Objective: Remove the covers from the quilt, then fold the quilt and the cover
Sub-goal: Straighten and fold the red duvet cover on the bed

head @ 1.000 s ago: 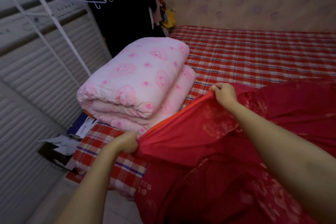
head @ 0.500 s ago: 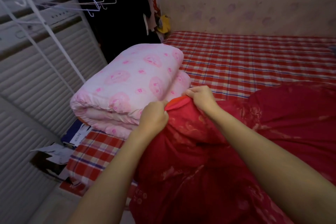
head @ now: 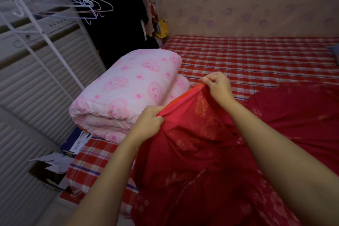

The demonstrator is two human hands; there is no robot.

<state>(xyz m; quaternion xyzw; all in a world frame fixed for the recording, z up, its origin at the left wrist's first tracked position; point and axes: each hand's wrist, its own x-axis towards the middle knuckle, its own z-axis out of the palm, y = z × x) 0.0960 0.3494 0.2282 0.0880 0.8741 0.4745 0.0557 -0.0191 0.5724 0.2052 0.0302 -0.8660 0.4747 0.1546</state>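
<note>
Red cover (head: 211,152): hem pinched by left hand (head: 148,121) and right hand (head: 218,86); left fingers (head: 156,118) partly hidden.

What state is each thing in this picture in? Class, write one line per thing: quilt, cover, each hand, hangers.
pink quilt: folded, lying on the near left corner of the bed.
red cover: unfolded, bunched on the bed, one edge held up.
left hand: grips the red cover's edge.
right hand: pinches the same edge further along.
hangers: hanging, the nearest ones bare.
</note>
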